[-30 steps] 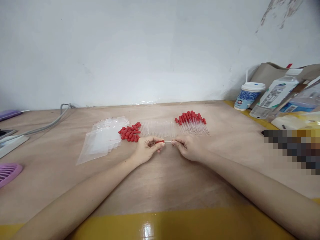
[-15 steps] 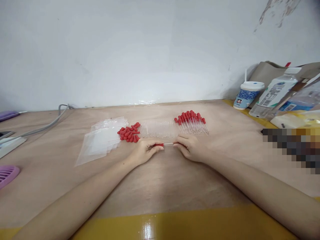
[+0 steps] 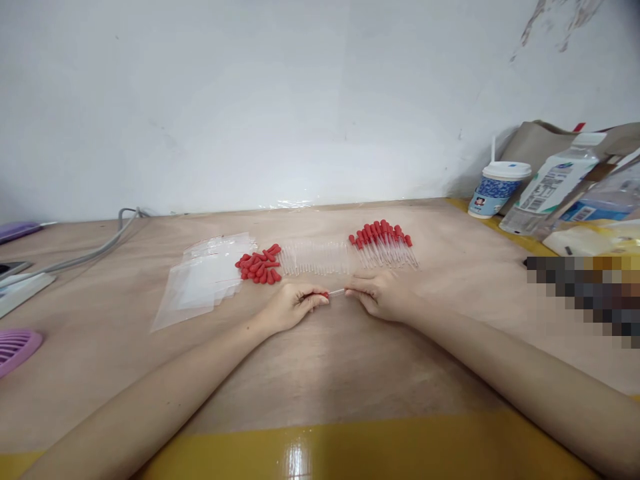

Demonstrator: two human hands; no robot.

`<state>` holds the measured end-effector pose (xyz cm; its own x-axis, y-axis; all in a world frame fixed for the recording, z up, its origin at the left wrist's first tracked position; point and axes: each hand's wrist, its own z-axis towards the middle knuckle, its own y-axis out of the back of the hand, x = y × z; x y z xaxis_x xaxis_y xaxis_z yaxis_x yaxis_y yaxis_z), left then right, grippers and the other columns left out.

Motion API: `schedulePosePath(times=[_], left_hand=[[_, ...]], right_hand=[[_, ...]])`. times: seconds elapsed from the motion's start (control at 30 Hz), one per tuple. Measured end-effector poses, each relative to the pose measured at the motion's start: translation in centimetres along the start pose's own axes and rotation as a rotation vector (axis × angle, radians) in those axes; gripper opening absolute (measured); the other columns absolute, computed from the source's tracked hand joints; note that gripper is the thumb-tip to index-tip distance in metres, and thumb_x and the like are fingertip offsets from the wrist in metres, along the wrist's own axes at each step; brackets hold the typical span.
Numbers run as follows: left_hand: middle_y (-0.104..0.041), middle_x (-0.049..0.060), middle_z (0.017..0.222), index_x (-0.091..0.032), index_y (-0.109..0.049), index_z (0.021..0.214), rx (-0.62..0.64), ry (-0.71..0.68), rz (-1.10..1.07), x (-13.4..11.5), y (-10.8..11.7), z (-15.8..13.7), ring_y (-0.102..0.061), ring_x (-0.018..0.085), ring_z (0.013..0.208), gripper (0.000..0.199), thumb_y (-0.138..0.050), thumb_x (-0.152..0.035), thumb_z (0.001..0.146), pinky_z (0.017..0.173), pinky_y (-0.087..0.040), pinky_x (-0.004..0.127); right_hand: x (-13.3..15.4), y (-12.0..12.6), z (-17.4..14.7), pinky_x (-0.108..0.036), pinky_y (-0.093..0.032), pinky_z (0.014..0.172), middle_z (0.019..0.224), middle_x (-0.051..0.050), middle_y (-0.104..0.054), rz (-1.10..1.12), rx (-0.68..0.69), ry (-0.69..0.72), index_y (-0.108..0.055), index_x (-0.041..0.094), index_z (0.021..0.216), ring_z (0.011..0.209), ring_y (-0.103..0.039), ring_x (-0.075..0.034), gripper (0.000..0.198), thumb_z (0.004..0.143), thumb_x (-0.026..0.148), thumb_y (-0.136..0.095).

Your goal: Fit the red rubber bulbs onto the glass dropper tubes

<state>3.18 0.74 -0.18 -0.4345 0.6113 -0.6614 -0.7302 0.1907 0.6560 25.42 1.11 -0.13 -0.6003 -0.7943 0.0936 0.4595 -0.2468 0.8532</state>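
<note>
My left hand pinches a red rubber dropper bulb, most of it hidden by the fingers. From the bulb a thin clear dropper tube runs across to my right hand, whose thumb and fingertips are closed on its far end. Behind my left hand lies a heap of loose red bulbs. Beside it, a row of bare clear tubes is spread on the table. Past my right hand, several droppers with red bulbs fitted lie fanned out.
Clear plastic bags overlap at the left, near a grey cable and a purple slatted object. At the right stand a paper cup and a plastic bottle. A wall closes the back.
Both hands stay on the dropper, now slightly tilted. Less of the red bulb shows between my left fingers. The piles have not changed.
</note>
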Motion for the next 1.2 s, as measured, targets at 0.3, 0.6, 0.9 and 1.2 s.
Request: schedulePosePath(times=[0.3,0.6,0.9,1.2], left_hand=[[-0.071,0.003,0.080,-0.019,-0.069,0.086,-0.046,-0.064,0.126,-0.2,0.2,0.2,-0.063,0.015,0.071,0.015,-0.058,-0.028,0.079,0.065,-0.048,0.024],[-0.069,0.005,0.085,-0.016,-0.066,0.090,-0.081,0.077,-0.024,-0.1,0.2,0.5,-0.064,0.016,0.074,0.023,-0.060,-0.034,0.077,0.069,-0.050,0.026],[-0.066,0.003,0.064,-0.013,-0.067,0.083,-0.043,0.184,-0.182,0.0,-0.3,0.0,-0.059,0.013,0.056,0.021,-0.062,-0.032,0.074,0.055,-0.048,0.023],[-0.069,0.006,0.079,-0.014,-0.067,0.087,-0.007,0.204,-0.172,-0.4,-0.6,-0.5,-0.062,0.015,0.067,0.023,-0.062,-0.031,0.073,0.060,-0.049,0.025]], right_hand=[[0.9,-0.5,-0.2,-0.024,-0.023,0.051,0.067,-0.003,-0.055,-0.139,-0.056,0.025,-0.060,0.015,0.071,0.055,-0.040,-0.010,0.028,0.088,0.020,-0.038],[-0.1,-0.7,-0.4,-0.024,-0.035,0.060,0.078,-0.006,-0.056,-0.001,-0.089,-0.057,-0.058,0.014,0.086,0.069,-0.049,-0.014,0.023,0.090,0.026,-0.039],[0.3,-1.3,-0.8,-0.023,-0.033,0.056,0.067,-0.005,-0.054,0.008,-0.171,0.022,-0.059,0.014,0.080,0.061,-0.045,-0.013,0.027,0.090,0.023,-0.036],[1.2,-1.4,-0.7,-0.023,-0.031,0.054,0.065,-0.004,-0.053,0.004,-0.118,0.031,-0.060,0.015,0.076,0.058,-0.043,-0.012,0.029,0.090,0.023,-0.036]])
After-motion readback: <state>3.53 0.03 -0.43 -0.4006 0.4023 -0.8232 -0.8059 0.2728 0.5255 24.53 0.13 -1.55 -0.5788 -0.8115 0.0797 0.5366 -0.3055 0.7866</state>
